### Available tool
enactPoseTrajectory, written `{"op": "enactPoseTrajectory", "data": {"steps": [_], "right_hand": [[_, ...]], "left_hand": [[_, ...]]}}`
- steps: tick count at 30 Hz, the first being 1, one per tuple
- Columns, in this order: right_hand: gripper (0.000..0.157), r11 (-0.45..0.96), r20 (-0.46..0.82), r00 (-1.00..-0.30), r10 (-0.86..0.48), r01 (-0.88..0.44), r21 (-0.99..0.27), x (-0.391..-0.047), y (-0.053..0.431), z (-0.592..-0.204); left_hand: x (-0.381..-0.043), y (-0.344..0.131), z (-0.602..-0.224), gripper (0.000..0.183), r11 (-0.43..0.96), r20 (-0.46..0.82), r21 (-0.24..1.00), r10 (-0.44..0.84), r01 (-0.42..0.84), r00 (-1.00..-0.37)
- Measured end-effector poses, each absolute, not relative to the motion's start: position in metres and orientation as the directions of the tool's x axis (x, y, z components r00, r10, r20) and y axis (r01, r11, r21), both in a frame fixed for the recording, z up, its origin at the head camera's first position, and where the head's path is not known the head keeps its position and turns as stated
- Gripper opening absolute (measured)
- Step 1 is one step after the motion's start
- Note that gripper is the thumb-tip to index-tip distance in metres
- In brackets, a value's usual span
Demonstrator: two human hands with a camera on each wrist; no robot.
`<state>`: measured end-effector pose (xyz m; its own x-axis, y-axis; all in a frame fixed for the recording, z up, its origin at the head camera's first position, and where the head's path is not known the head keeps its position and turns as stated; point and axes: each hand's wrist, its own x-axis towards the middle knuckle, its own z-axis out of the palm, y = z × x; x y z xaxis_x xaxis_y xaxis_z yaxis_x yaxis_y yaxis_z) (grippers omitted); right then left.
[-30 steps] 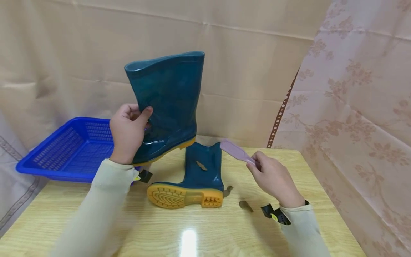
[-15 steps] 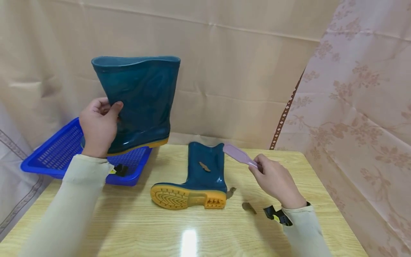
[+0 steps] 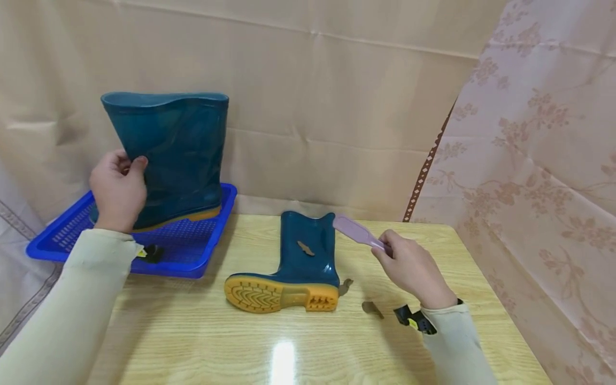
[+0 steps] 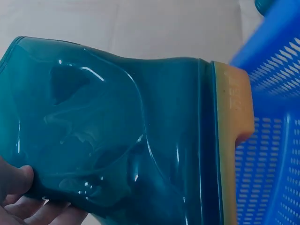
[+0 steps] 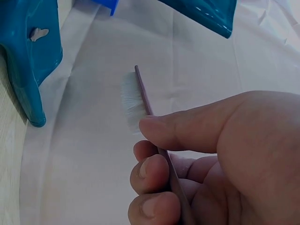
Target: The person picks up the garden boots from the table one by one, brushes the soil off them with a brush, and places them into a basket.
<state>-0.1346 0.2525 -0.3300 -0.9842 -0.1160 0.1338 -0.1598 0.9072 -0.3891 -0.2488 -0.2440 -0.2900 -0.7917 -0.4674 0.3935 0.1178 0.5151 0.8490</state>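
My left hand grips a dark teal rain boot by the front of its shaft, thumb on the near side. The boot is upright above the blue basket, its yellow sole over the basket's inside in the left wrist view. My right hand holds a purple brush by its handle; white bristles show in the right wrist view. A second rain boot lies on its side on the table, sole toward me, with a brown scrap on its shaft.
Two more brown scraps lie on the wooden table, one scrap by the lying boot's heel and another scrap further right. A beige cloth hangs behind, and a flowered cloth hangs along the right side.
My left hand has carried the upright boot leftward, from above the lying boot to over the blue basket. The right hand and brush have stayed nearly in place.
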Motion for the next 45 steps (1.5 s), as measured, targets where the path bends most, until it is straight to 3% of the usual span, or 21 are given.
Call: {"op": "enactPoseTrajectory", "data": {"steps": [10, 19, 22, 30, 38, 45], "right_hand": [[0.016, 0.909, 0.137, -0.983, -0.124, -0.168, -0.381, -0.133, 0.255, -0.332], [0.015, 0.915, 0.122, -0.984, -0.128, -0.165, -0.369, -0.125, 0.258, -0.334], [0.015, 0.915, 0.138, -0.982, -0.133, -0.175, -0.363, -0.122, 0.258, -0.334], [0.015, 0.911, 0.141, -0.979, -0.15, -0.192, -0.365, -0.119, 0.255, -0.334], [0.014, 0.913, 0.108, -0.983, -0.148, -0.178, -0.368, -0.117, 0.259, -0.337], [0.013, 0.907, 0.1, -0.983, -0.157, -0.183, -0.38, -0.113, 0.262, -0.341]], "left_hand": [[-0.263, -0.275, -0.309, 0.006, 0.504, 0.316, 0.862, -0.447, 0.056, -0.837], [-0.283, -0.295, -0.326, 0.038, 0.586, 0.265, 0.81, -0.367, -0.001, -0.892], [-0.284, -0.303, -0.324, 0.04, 0.58, 0.228, 0.814, -0.35, -0.019, -0.909], [-0.278, -0.328, -0.312, 0.013, 0.482, 0.102, 0.875, -0.269, -0.042, -0.958], [-0.29, -0.312, -0.313, 0.05, 0.551, 0.05, 0.829, -0.243, -0.096, -0.969], [-0.279, -0.303, -0.31, 0.046, 0.542, 0.054, 0.837, -0.218, -0.075, -0.974]]}}
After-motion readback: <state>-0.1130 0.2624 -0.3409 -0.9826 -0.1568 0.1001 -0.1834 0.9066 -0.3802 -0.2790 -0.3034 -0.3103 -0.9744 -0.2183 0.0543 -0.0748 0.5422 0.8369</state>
